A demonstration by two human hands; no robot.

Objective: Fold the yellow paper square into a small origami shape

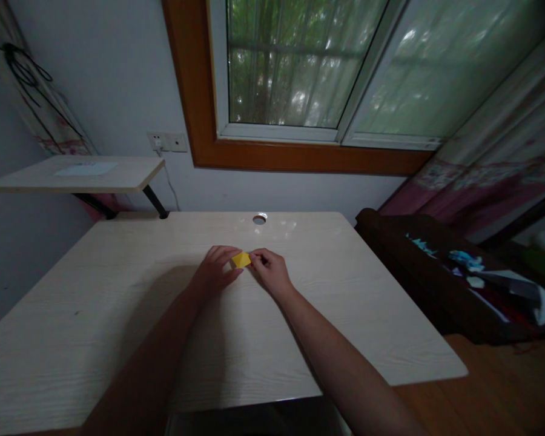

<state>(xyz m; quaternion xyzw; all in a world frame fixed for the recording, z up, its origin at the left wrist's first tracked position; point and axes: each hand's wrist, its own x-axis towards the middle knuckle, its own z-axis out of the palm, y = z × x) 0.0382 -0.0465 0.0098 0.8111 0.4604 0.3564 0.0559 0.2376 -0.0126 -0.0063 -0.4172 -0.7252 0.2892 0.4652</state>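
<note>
Left hand [214, 270], loosely curled, and right hand [273, 271], closely pinched, hold folded yellow paper [241, 260] over the bench [345, 290].

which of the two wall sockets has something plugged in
The left wall socket, farther from the wooden window frame: a white plug sits in it, with a cord hanging below. No plug shows in the right wall socket, beside the frame.

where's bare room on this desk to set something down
Right of the right hand, across the desk to its right edge; left of the left hand, toward the shelf. Crowded: mid-desk, where both hands hold the yellow piece.
</note>
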